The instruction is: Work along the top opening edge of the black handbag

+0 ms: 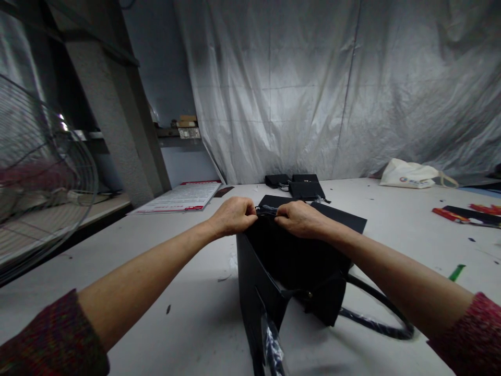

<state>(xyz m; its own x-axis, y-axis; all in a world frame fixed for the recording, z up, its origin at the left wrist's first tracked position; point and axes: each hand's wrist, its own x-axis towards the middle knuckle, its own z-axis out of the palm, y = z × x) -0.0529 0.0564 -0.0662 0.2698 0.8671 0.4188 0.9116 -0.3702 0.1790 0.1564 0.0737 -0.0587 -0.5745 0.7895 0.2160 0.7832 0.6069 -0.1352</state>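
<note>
A black handbag (250,282) stands on the white table with its mouth open toward me. My left hand (235,215) is closed on the far upper edge of the bag, at its left end. Just to the right, my right hand (299,219) pinches the same edge, knuckles up. A short stretch of dark rim shows between the two fists; what exactly the fingertips grip there is partly hidden. One handle (379,326), wrapped in clear plastic, loops out to the right. Another plastic-wrapped strap (272,344) hangs at the near side.
Black pouches or wallets (305,187) lie behind the bag. A printed board (180,198) rests at the left, near a wire fan guard (47,172). At the right are a white cloth bag (409,175), red-orange packets (450,215) and a green item (456,272). Silver sheeting hangs behind.
</note>
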